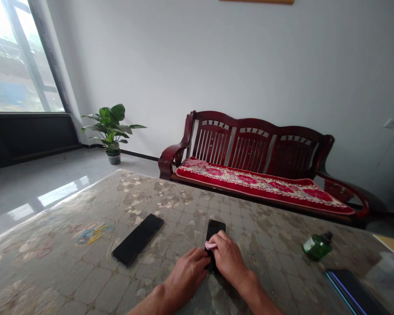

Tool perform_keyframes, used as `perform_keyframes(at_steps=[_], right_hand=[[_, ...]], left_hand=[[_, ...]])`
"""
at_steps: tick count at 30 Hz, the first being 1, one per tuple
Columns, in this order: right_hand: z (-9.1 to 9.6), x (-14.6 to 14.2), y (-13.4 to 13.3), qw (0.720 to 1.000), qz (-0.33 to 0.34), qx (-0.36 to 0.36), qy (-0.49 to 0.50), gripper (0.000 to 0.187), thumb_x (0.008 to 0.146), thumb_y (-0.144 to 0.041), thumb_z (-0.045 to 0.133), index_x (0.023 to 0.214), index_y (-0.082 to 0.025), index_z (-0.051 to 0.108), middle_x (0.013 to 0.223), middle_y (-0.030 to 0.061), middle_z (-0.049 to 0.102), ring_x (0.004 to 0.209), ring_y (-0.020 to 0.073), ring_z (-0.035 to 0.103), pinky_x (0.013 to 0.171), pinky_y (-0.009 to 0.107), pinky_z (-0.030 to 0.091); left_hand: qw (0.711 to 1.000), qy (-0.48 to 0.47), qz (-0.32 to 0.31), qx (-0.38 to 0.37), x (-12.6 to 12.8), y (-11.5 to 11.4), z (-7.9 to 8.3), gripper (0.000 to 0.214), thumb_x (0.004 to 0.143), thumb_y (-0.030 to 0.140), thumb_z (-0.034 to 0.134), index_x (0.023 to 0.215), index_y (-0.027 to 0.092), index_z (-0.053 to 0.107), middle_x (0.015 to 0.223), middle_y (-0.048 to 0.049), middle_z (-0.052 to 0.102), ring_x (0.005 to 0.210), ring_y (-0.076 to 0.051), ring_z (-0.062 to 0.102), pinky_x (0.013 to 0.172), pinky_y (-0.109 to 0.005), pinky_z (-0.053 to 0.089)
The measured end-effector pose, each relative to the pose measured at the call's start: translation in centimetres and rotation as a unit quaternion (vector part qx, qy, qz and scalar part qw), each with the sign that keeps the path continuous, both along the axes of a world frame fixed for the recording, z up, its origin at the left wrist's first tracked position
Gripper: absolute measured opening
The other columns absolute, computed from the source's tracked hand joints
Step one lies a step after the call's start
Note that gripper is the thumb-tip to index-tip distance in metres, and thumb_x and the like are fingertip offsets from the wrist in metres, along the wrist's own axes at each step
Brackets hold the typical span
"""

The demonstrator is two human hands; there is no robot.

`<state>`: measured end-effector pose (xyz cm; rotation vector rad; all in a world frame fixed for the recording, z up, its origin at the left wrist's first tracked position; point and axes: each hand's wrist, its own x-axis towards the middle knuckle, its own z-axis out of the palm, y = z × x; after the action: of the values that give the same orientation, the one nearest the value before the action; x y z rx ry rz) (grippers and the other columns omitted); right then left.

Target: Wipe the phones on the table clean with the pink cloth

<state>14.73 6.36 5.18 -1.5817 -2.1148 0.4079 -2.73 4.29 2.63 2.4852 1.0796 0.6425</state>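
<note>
A black smartphone [216, 228] lies flat on the patterned table cover, partly hidden under both hands. At its lower left edge, my left hand [189, 270] has its fingers bent and pressed against the phone, steadying it. My right hand [229, 257] is closed over the phone, pinching a small pale pink cloth [210, 246] against the screen. To the left, a second black smartphone [138, 239] lies slantwise with its dark screen up, apart from my hands.
Several coloured rubber bands [93, 233] lie at the left. On the right are a green bottle [318, 246] with a black top and another dark phone [356, 291]. Beyond the table [170, 197] stand a wooden bench [249, 140] with a red cover and a potted plant [113, 131].
</note>
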Motion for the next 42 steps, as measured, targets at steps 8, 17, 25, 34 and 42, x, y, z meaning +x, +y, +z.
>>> perform_keyframes(at_steps=[8,17,25,34,42], right_hand=[[0.1,0.5,-0.5,0.999,0.031,-0.02,0.02,0.023,0.084,-0.008,0.046,0.083,-0.023,0.063,0.09,0.0002,0.06,0.083,0.0125,0.061,0.073,0.02,0.039],[-0.4,0.3,-0.7,0.999,0.02,-0.003,0.035,0.023,0.084,-0.008,0.046,0.081,-0.023,0.062,0.089,0.0008,0.06,0.082,0.0129,0.06,0.073,0.02,0.039],[-0.1,0.5,-1.2,1.0,0.016,-0.005,0.02,0.023,0.085,-0.009,0.045,0.081,-0.023,0.063,0.088,0.0008,0.061,0.082,0.0133,0.06,0.072,0.021,0.039],[0.2,0.3,-2.2,0.998,0.039,-0.029,0.032,0.023,0.081,-0.006,0.048,0.08,-0.023,0.063,0.086,-0.0008,0.061,0.08,0.0109,0.06,0.069,0.018,0.037],[0.3,0.9,1.9,0.999,-0.039,0.01,-0.013,0.018,0.089,-0.018,0.05,0.079,-0.023,0.064,0.086,0.0013,0.063,0.081,0.0129,0.061,0.071,0.02,0.039]], left_hand=[[1.0,-0.009,-0.001,0.0,0.0,0.0,0.1,0.018,0.087,0.011,0.056,0.099,0.022,0.064,0.113,-0.0012,0.063,0.105,-0.02,0.058,0.096,-0.029,0.046],[1.0,0.0,0.005,0.023,0.2,0.0,-0.5,0.018,0.086,0.01,0.058,0.098,0.022,0.064,0.109,-0.001,0.064,0.098,-0.018,0.06,0.091,-0.027,0.048],[0.996,0.037,0.016,0.074,0.4,-0.1,-0.8,0.008,0.086,0.013,0.062,0.085,0.021,0.065,0.09,-0.0007,0.065,0.084,-0.018,0.059,0.076,-0.028,0.048],[0.992,0.035,0.026,0.121,0.4,0.1,-1.4,0.014,0.086,0.014,0.065,0.073,0.019,0.062,0.078,0.0007,0.064,0.073,-0.016,0.059,0.066,-0.025,0.044],[0.99,0.056,0.026,0.131,0.3,0.0,-0.8,0.02,0.091,0.02,0.061,0.071,0.019,0.062,0.075,0.0013,0.062,0.071,-0.015,0.057,0.064,-0.023,0.041]])
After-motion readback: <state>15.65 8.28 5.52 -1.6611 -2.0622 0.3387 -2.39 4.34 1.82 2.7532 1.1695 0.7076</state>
